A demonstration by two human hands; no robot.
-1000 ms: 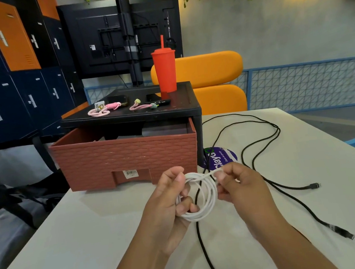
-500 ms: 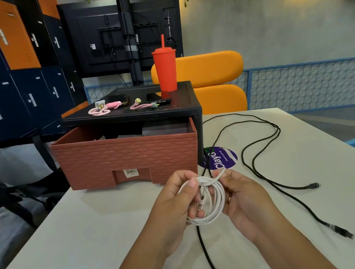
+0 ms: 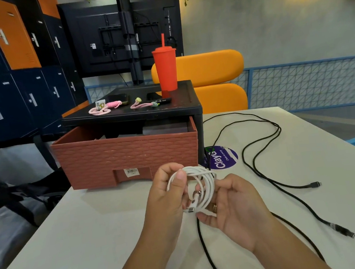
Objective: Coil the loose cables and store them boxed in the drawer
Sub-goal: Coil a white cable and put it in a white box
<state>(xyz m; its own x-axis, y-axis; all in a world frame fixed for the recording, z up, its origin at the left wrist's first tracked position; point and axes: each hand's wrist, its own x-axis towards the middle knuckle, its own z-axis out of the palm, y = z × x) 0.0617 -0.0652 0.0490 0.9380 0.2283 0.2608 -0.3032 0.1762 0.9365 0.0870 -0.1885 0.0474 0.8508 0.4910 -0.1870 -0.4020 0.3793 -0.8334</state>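
Firmly, the fingers (image 3: 178, 179) of the left hand (image 3: 168, 193) and right hand (image 3: 236, 205) curl around a coiled white cable (image 3: 207, 182), held above the table (image 3: 95, 234); loose black cable (image 3: 279, 129) trails beside them, before the open brick-red drawer (image 3: 128, 158).

head view | worn high — faces forward and down | close over table (image 3: 93, 223) | single view
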